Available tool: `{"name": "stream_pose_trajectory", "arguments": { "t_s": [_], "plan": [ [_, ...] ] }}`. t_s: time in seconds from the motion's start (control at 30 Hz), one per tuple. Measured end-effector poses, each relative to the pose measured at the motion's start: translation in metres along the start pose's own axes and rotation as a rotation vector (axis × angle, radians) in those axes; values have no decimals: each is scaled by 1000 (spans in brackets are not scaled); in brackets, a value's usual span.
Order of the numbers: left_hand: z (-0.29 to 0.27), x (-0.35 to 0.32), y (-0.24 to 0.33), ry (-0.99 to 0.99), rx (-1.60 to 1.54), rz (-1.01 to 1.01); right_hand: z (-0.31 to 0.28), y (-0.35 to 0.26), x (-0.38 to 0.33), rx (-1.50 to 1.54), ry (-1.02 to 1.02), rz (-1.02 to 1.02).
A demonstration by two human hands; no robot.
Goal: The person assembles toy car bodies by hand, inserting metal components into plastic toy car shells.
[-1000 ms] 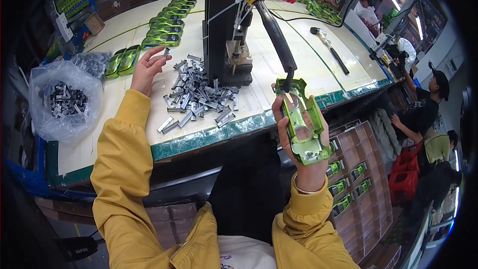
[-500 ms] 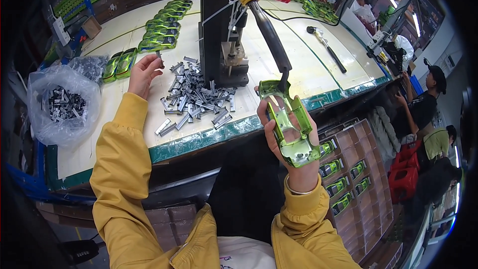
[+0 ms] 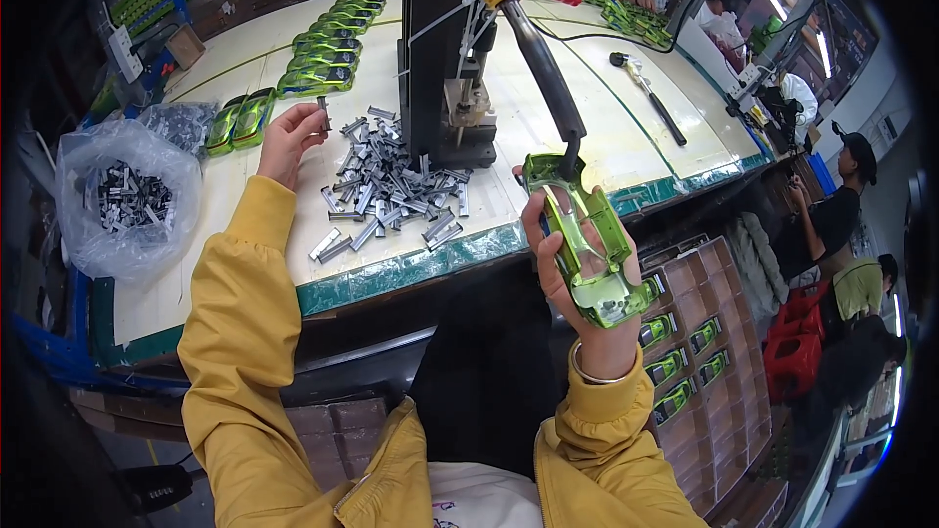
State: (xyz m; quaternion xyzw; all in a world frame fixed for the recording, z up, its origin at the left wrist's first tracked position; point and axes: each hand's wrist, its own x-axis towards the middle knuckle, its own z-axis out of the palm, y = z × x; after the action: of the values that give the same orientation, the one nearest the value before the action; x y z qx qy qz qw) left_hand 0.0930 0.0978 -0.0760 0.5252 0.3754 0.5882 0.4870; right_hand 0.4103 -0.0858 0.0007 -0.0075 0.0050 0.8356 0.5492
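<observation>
My left hand pinches a small grey channel-shaped piece upright between thumb and fingertips, just left of a loose pile of similar grey pieces. My right hand holds a translucent green toy car body shell, its hollow inner side facing up, beyond the table's front edge. The fingers wrap its left side, and the palm is hidden under it. The tip of a black lever with yellow wrapping overlaps the shell's far end; whether they touch, I cannot tell. The lever belongs to a black bench press.
Finished-looking green car shells line the table's back left. A clear plastic bag of grey pieces sits at the left. A hammer lies at the right. Below my right arm is a divided brown tray with several shells. Other people work beyond.
My right hand has shifted right with the green shell, now tilted slightly more. My left hand still pinches the grey piece, and the whole view has moved a little.
</observation>
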Motion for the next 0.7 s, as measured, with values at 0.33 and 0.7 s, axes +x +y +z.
{"name": "stream_pose_trajectory", "arguments": {
  "t_s": [0.33,0.7],
  "plan": [
    [3,-2,1,2,77,-18,-1,-3,-2,-37,-4,-19],
    [5,-4,4,-13,131,-45,-2,-3,-1,28,-11,24]
  ]
}}
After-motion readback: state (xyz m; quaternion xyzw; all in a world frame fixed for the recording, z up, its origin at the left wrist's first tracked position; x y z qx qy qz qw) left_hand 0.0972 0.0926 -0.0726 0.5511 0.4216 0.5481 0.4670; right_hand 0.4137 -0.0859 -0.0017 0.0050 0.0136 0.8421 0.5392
